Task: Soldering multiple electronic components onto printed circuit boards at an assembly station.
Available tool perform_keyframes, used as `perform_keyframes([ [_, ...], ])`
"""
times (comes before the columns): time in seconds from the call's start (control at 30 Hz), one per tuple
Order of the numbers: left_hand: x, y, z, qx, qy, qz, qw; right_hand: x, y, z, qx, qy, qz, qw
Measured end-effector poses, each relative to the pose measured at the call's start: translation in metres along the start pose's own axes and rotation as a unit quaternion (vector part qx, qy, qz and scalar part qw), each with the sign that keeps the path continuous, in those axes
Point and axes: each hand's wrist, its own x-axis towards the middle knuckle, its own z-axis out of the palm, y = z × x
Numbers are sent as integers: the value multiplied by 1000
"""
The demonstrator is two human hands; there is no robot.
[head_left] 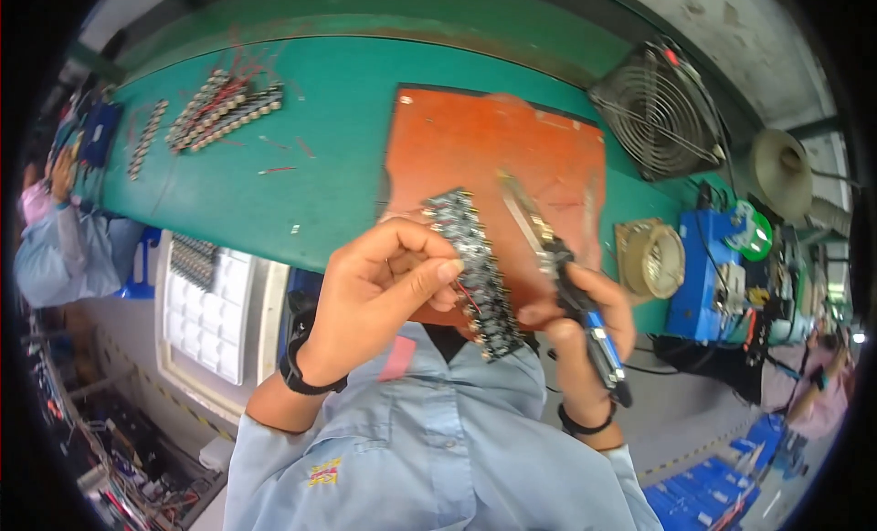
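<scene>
My left hand (388,275) is closed, thumb against fingers, at the left edge of a dark circuit board panel (475,266). Gold-coloured contacts line the panel's long sides, and it is tilted over the front of the orange mat (438,120). A short red wire (469,298) shows just below my thumb. To the panel's right, my right hand (580,316) is wrapped round a long tool (598,339) with a blue and black handle. The tool's metal front end points away over the mat; blur hides its exact kind.
Board strips with red wires (224,111) lie at the far left of the green table (338,165). A fan (658,111), a round beige container (656,261) and a blue box (699,275) stand right. White trays (215,302) are lower left. Other people sit at both sides.
</scene>
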Motion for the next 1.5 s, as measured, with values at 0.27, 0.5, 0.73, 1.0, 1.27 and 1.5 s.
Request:
perform_keyframes([
  [0.27, -10, -13, 26, 139, -32, 89, 986, -1, 4, 3, -18, -84, -37, 996],
  [0.5, -21, -24, 17, 379, -95, 307, 868, -8, 11, -2, -111, -75, -81, 988],
  [0.73, -22, -32, 18, 389, -94, 335, 853, -10, 4, -1, -148, -92, -109, 979],
  [1.0, -22, -33, 21, 418, -69, 346, 837, -6, 10, 2, -201, -55, -162, 965],
  [1.27, -21, -33, 20, 407, -51, 311, 857, -11, 10, -17, -101, -105, -115, 983],
  [1.5, -21, -34, 22, 394, -56, 305, 865, -11, 16, -14, -98, -107, -110, 983],
])
